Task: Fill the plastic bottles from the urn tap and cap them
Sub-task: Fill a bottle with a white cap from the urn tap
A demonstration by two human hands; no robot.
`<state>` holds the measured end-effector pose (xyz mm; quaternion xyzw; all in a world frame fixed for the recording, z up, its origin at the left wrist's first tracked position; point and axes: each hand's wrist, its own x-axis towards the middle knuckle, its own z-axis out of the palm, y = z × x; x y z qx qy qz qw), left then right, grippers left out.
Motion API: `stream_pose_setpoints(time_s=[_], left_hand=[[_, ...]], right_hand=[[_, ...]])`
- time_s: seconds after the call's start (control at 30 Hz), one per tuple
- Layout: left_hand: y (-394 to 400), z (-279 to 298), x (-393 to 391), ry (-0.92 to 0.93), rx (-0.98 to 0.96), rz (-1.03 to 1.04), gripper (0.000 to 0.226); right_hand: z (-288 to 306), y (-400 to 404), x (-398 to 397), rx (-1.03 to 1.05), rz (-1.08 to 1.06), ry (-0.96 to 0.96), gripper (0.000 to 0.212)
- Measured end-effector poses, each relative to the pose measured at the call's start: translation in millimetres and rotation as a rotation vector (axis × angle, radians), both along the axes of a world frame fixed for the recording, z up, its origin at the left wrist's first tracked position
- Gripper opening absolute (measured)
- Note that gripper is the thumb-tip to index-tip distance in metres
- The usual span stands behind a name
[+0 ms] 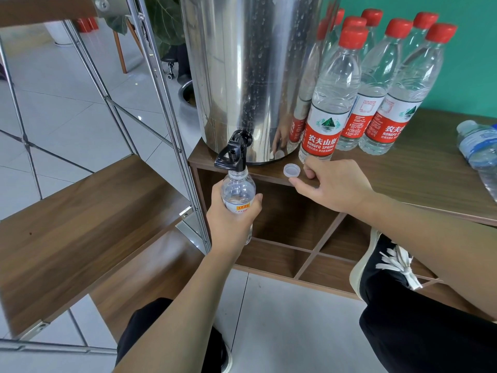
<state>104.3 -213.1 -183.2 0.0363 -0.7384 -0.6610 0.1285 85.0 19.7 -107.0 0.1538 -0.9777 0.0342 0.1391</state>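
The left hand (231,219) reaches up from below, its grip wrapped round a small clear bottle (238,195): thumb on the right side, fingers curled behind. It holds the bottle upright with the open mouth just under the black tap (233,154) of the steel urn (247,74), in front of the desk's (419,181) edge. The bottle's label is yellow and red; its writing is too small to read.

The right hand (333,187) lies palm down on the desk edge, forearm stretched in from the lower right. Its fingers are loosely bent with the tips pressing on the wood, the grip released and holding nothing. A white cap (292,170) lies open side up on the desk, just beside the fingertips, apart from them.

Behind the right hand stand capped bottles (376,84) with red caps, close together right of the urn. The nearest one (330,103) has a red and white label with a green mountain mark, Chinese characters "农夫山泉" and "NONGFU SPRING" beneath. The urn's wall mirrors the bottles and the hand. At the far right a blue-labelled bottle (478,149) lies on its side on the desk.
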Motion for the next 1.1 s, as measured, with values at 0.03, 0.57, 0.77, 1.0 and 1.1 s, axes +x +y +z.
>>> stream_pose_setpoints(time_s=[0.03,0.57,0.77,1.0,1.1], left_hand=[[-0.2,-0.3,-0.1,0.001,0.001,0.0,0.07],[0.5,-1.0,-0.8,0.011,0.004,0.012,0.069],[0.6,-1.8,-0.5,0.007,-0.002,0.007,0.07],[0.7,-0.7,-0.8,0.0,-0.008,0.006,0.071],[0.8,-0.6,-0.5,0.008,-0.003,0.007,0.069]], right_hand=[[-0.1,0.1,-0.1,-0.001,0.001,0.0,0.042],[1.0,0.6,-0.2,-0.003,-0.01,-0.007,0.044],[0.6,0.4,-0.2,0.001,-0.016,-0.009,0.044],[0.8,-0.6,0.3,0.005,-0.016,-0.011,0.044],[1.4,-0.6,0.5,0.007,-0.019,-0.01,0.044]])
